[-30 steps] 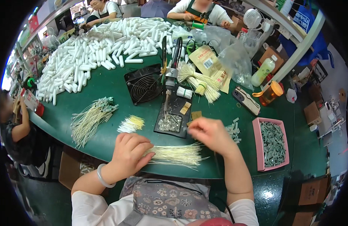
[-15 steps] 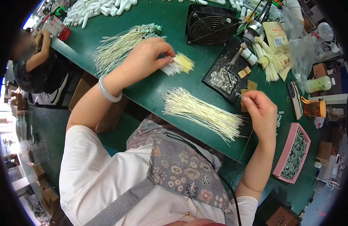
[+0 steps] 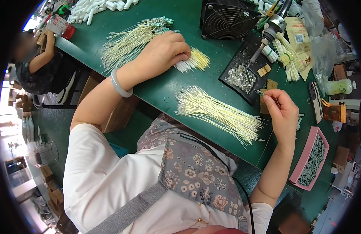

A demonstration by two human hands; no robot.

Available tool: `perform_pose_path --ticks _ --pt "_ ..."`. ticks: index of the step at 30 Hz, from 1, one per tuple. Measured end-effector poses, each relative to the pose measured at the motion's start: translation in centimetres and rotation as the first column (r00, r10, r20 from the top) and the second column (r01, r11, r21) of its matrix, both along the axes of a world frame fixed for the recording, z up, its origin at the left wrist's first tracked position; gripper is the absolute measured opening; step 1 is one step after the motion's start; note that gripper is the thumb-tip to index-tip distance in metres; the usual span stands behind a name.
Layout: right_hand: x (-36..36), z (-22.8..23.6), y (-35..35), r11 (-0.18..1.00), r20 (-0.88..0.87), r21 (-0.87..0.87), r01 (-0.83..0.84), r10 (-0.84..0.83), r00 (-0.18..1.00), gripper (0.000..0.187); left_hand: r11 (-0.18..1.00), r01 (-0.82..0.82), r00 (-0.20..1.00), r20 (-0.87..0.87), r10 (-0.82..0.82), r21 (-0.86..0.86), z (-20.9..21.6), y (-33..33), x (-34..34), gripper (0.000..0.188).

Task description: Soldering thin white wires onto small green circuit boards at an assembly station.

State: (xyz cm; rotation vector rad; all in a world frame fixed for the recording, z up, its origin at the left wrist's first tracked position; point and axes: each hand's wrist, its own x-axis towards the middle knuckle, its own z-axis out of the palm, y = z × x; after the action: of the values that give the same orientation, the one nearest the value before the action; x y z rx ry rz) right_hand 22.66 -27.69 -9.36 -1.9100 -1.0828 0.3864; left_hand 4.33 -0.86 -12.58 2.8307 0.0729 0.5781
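Note:
My left hand (image 3: 165,52) is closed in a pinch at the upper end of a small bundle of short white wires (image 3: 184,65); what lies between its fingertips is hidden. Yellow short wires (image 3: 200,58) lie against the white ones. Between finger and thumb, my right hand (image 3: 281,107) grips a small grey-green part (image 3: 259,92), beside the dark tray's lower corner. A soldering iron (image 3: 262,45) hangs in a holder, its tip over the black tray (image 3: 234,64) of silvery scraps. A bundle of long pale-yellow wires (image 3: 219,113) lies between my hands.
More pale wires (image 3: 126,46) with dark ends lie beyond my left hand. A black fan (image 3: 227,21) stands at the back. On the right are a pink box (image 3: 305,156) of grey-green pieces, a phone (image 3: 315,102) and an orange-lidded jar (image 3: 334,112). Another person (image 3: 42,66) sits far left.
The whole view has shifted slightly, so the table things appear farther right. My left hand has moved a little closer over the short white wires. The right hand keeps its pinch on the small part.

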Motion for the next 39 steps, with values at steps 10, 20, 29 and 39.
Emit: perform_pose_path --ticks 10,20,29,39 --pt "-0.2 -0.1 0.0 0.999 0.022 -0.049 -0.011 0.012 1.0 0.008 0.994 0.074 0.996 -0.044 -0.078 -0.082 0.4 -0.1 -1.0 0.007" --pt "-0.4 -0.2 0.2 0.999 0.017 -0.043 -0.031 0.031 0.999 0.008 0.998 0.011 0.999 -0.047 -0.008 0.063 0.5 -0.8 -1.2 0.009" --pt "-1.7 -0.1 0.5 1.0 0.123 0.002 0.031 -0.031 0.992 0.007 0.844 -0.015 0.997 -0.073 -0.029 -0.536 2.5 -3.2 -0.9 0.008" --pt "-3.8 0.1 2.5 0.991 -0.044 -0.01 -0.136 0.135 0.99 0.016 0.848 0.234 0.971 0.069 -0.229 -0.475 3.1 -7.2 2.7 0.014"
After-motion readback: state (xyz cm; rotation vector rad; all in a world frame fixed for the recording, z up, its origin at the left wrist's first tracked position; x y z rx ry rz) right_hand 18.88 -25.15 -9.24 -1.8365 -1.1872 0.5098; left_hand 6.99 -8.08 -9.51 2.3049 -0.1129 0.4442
